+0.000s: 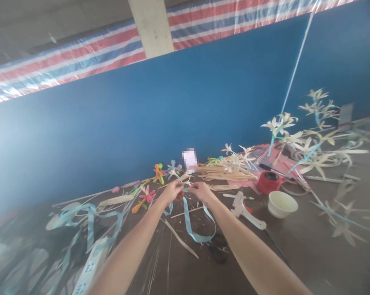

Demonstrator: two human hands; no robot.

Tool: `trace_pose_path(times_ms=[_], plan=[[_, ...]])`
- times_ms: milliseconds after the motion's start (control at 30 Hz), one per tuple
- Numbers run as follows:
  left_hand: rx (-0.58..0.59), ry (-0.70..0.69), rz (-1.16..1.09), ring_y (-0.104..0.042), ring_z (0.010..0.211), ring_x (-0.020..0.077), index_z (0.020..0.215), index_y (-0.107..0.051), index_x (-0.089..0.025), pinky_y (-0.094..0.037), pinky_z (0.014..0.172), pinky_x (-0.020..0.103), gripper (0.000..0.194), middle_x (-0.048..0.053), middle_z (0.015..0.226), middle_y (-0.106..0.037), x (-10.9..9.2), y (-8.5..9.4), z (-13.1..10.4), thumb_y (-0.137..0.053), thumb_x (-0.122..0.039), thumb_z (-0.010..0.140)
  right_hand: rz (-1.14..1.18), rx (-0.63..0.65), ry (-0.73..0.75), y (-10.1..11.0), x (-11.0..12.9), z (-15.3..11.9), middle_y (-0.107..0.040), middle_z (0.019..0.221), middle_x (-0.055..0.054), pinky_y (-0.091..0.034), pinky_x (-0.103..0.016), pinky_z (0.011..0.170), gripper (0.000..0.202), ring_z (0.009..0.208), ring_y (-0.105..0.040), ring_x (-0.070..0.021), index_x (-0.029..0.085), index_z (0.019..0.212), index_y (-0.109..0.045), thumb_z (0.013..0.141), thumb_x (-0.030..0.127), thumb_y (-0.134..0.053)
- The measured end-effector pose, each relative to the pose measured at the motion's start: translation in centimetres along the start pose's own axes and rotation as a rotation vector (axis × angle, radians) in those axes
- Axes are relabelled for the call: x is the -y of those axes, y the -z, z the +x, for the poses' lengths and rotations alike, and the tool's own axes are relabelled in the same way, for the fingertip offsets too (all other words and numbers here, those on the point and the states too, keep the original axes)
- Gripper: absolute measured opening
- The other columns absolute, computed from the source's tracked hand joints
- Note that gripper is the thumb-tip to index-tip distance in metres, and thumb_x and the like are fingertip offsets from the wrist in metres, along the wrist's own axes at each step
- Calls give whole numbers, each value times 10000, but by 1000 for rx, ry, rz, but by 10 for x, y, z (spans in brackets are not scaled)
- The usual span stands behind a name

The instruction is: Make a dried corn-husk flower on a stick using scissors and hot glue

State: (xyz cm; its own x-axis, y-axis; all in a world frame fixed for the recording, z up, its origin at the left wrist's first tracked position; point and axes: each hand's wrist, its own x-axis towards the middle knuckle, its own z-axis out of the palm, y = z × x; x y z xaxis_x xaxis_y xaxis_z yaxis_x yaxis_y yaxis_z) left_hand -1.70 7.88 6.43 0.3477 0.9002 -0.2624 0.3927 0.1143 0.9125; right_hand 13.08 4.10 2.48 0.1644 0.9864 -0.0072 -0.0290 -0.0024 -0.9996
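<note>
My left hand (173, 193) and my right hand (202, 192) meet at the middle of the head view, both with fingers pinched closed. A small cream-coloured flower (188, 183) sticks up just above the fingers; its stem seems to run into my left hand. From my right hand a light blue ribbon (189, 229) drops in a long loop toward the table. Where ribbon and stem meet is mostly hidden by the fingertips. Under the hands lie a thin pale strip (181, 241) and small scraps.
To the right are a white glue gun (248, 215), a pale bowl (282, 205), a red round object (269, 183) and several finished flowers (279, 125). Leftward lie more blue ribbon (91, 221), a white power strip (91, 266) and colourful pipe-cleaner figures (148, 194). A blue wall (172, 110) stands behind.
</note>
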Motion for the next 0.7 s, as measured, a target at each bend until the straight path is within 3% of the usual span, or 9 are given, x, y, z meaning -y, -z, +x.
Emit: trace_pose_path(times_ms=[100, 233, 400, 533, 600, 700], plan=[[-70, -49, 48, -572, 434, 144, 806, -560, -176, -410, 438, 224, 183, 3, 515, -610, 3, -2, 1, -595, -315, 693, 25, -35, 8, -11, -1, -10, -463, 436, 44, -277, -199, 420, 194, 397, -359, -70, 120, 601, -614, 648, 303, -571], [-167, -105, 85, -595, 495, 148, 782, -569, -166, -426, 465, 225, 163, 25, 594, -637, 6, -6, 4, -604, -292, 685, 55, -88, 48, -26, 4, -26, -622, 657, -28, -383, -222, 541, 220, 581, -520, -134, 124, 775, -657, 677, 290, -551], [-248, -138, 130, -599, 516, 152, 746, -585, -155, -442, 478, 234, 139, 46, 643, -654, 1, 0, 4, -603, -275, 678, 67, -77, 89, -32, 25, -47, -658, 767, -33, -411, -241, 623, 245, 695, -562, -173, 156, 878, -669, 693, 237, -530], [-312, -137, 159, -582, 459, 150, 714, -583, -156, -435, 481, 237, 115, 28, 534, -634, -10, 26, 2, -599, -262, 673, 74, 72, 96, -19, 41, -84, -607, 673, -7, -398, -226, 545, 272, 599, -526, -147, 178, 945, -642, 696, 193, -535], [-343, -119, 150, -591, 464, 153, 695, -576, -157, -434, 482, 233, 112, 25, 517, -629, -14, 44, 0, -590, -267, 678, 98, 201, 65, -4, 50, -107, -557, 626, 11, -381, -212, 495, 295, 528, -484, -116, 192, 999, -610, 714, 202, -535], [-401, -87, 115, -613, 494, 165, 688, -564, -158, -440, 476, 233, 103, 32, 547, -642, -18, 70, -2, -584, -257, 673, 152, 280, -7, 25, 67, -135, -541, 703, 3, -369, -195, 455, 343, 514, -456, -89, 191, 1082, -541, 740, 224, -537]])
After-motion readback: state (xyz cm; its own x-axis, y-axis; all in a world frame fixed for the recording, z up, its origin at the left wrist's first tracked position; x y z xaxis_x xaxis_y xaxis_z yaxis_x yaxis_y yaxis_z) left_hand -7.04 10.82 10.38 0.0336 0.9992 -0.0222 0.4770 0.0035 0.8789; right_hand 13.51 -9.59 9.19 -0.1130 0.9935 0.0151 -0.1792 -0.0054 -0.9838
